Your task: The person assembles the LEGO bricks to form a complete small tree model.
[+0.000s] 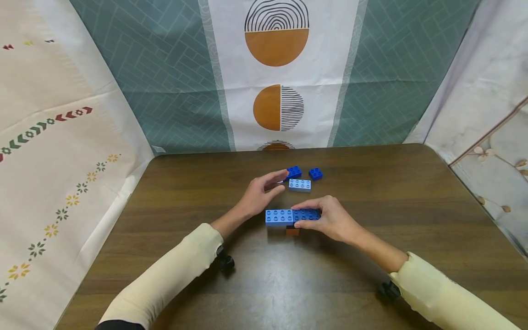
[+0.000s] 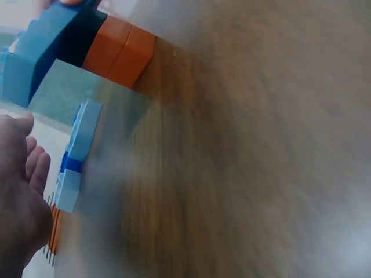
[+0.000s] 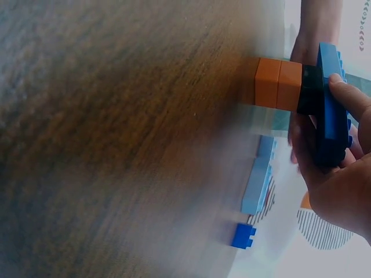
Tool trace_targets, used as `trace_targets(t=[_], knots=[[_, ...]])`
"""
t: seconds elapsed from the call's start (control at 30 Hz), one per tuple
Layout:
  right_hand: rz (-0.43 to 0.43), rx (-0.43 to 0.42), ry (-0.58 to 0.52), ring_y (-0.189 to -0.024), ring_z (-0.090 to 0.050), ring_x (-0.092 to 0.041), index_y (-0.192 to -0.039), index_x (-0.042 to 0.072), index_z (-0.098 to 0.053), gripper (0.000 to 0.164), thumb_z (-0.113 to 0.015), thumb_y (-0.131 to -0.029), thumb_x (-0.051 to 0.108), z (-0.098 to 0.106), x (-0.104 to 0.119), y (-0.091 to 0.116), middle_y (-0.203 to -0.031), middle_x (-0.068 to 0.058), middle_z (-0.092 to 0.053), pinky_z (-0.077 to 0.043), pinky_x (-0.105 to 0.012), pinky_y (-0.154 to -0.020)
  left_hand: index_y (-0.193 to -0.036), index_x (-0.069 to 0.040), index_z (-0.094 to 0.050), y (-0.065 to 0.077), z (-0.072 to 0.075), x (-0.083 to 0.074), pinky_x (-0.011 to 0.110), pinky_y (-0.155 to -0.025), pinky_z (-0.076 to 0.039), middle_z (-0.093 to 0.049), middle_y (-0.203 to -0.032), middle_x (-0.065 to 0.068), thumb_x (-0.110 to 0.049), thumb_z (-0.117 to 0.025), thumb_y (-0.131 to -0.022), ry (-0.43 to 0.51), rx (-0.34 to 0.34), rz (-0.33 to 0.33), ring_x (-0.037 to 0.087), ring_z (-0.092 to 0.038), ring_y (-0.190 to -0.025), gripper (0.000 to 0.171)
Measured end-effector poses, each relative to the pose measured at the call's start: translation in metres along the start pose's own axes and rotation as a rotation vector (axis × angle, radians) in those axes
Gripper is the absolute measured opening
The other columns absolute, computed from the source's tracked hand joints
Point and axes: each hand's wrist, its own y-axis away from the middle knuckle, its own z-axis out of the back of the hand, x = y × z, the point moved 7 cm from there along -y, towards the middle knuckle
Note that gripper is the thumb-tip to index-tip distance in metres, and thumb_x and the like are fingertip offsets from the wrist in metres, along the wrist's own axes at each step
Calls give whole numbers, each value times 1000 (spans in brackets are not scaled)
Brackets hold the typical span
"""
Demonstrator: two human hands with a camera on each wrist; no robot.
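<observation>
A stack stands on the table, with two orange bricks (image 3: 278,84) at the bottom and a black brick (image 3: 309,88) above them. Across its top, a light blue brick (image 1: 279,217) and a dark blue brick (image 1: 307,214) lie end to end. My right hand (image 1: 336,221) pinches the dark blue brick between thumb and fingers. Behind and left of the stack, my left hand (image 1: 256,196) is held with fingers extended and thumb apart, nothing visibly between them. Its fingertips overlap loose bricks in the head view; whether they touch is unclear.
Toward the back of the brown wooden table (image 1: 185,183) lie a light blue brick (image 1: 299,185), a blue brick (image 1: 294,172) and a small blue brick (image 1: 315,173). Another light blue brick (image 2: 68,191) is mostly hidden behind my left fingers in the head view. Patterned cloths (image 1: 173,91) hang around the table.
</observation>
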Motion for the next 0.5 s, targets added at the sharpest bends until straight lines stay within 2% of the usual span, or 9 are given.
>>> trace_targets(t=[0.17,0.37,0.5], knots=[[6,-3,5,-90,-67,-17,-124,10,-80,38,-89,-89,22,0,0,0,-116,-5,-79,-54,-26,-75,-154,-4,-54,-14,-10,10,32,-112,-48,-59,-153,6,-8,-68,-105,22,-15,40,17,-57,-140,52],[4,-1,5,-93,-69,-17,-124,10,-80,39,-90,-88,22,0,0,0,-116,-4,-79,-57,-28,-78,-154,-6,-55,-25,-18,19,31,-112,-47,-60,-153,7,-7,-71,-103,-24,-24,94,18,-57,-140,53],[-1,-2,8,-94,-69,-17,-125,11,-80,39,-90,-89,22,0,-1,1,-116,-3,-79,-57,-27,-78,-153,-7,-55,-30,-22,18,31,-113,-47,-59,-153,7,-8,-71,-103,-50,-17,98,18,-56,-141,53]])
